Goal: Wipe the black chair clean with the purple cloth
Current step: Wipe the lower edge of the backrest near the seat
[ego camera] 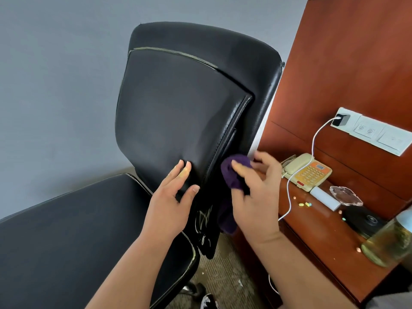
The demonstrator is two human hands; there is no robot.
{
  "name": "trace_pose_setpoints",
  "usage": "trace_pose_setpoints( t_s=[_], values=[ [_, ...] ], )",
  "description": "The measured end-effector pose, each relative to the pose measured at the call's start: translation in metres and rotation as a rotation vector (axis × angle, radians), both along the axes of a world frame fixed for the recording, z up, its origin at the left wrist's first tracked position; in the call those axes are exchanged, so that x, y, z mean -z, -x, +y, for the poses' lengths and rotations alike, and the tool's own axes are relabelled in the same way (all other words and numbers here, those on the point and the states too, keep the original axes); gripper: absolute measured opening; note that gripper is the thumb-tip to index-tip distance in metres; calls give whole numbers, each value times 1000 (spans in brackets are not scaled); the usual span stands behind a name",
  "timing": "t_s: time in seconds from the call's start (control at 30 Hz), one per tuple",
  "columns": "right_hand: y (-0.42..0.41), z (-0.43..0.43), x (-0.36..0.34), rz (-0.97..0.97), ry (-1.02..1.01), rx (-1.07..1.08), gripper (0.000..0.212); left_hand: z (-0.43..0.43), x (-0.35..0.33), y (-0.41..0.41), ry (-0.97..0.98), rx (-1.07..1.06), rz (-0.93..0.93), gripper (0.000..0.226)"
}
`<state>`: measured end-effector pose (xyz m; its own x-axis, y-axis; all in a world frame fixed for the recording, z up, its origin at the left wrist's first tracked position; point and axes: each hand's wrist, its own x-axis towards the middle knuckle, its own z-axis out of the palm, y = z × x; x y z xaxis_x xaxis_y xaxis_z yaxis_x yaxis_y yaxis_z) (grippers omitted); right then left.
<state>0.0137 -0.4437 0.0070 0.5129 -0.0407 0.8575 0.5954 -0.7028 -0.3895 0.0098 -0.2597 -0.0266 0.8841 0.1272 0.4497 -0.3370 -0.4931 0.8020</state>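
The purple cloth point(234, 175) is bunched up against the right side edge of the black chair point(178, 103). It is low down on the back part, near where the back meets the seat. The right hand point(258, 192) holds the cloth. Its fingers point(239, 166) curl round the cloth and press it on the chair's edge. Some of the cloth hangs down under the hand.

The left hand point(171, 197) lies flat on the front of the chair's back, just beside the cloth. Its fingers are straight and a little spread, and they hold nothing.

To the right of the chair stands a brown wooden table point(312, 233). On it sit a phone point(307, 172) with an orange button pad, a clear glass dish point(345, 196) and a bottle point(388, 241) with yellow liquid inside. A white cable point(313, 148) runs up past the phone to a plug point(340, 120) in the wall. Small coloured bits lie on the table. A grey wall point(55, 85) is behind the chair.
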Motion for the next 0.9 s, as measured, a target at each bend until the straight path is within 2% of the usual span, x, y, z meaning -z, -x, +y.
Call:
trace_pose_setpoints(
  t_s=[0.07,0.13,0.3,0.37,0.43,0.5,0.6,0.7,0.83,0.9],
  values=[
    [5,2,10,27,-98,-4,43,0,1,-1,11,-3,-7,55],
    [6,3,-4,38,-231,16,36,-1,1,-2,18,-10,-9,56],
    [-19,-5,-110,-113,-563,-8,25,-1,-1,-1,3,-8,23,57],
    [-32,-4,-144,-167,-593,-59,25,-2,-1,0,1,-6,27,56],
    [-40,6,-153,-159,-553,-94,35,-1,-2,-1,13,-8,33,56],
    [-44,16,-137,-125,-479,-61,43,-2,-2,0,16,-16,46,56],
    [-42,25,-99,-66,-537,-25,45,-7,-3,2,21,-26,63,56],
    [-35,31,-59,-9,-522,-43,32,-9,-2,-1,43,-37,56,55],
    [-20,25,-9,181,-418,-77,35,-8,-1,-3,52,-18,65,55],
    [-16,14,6,261,-371,-96,21,-9,-2,-3,60,-16,74,55]
  ],
)
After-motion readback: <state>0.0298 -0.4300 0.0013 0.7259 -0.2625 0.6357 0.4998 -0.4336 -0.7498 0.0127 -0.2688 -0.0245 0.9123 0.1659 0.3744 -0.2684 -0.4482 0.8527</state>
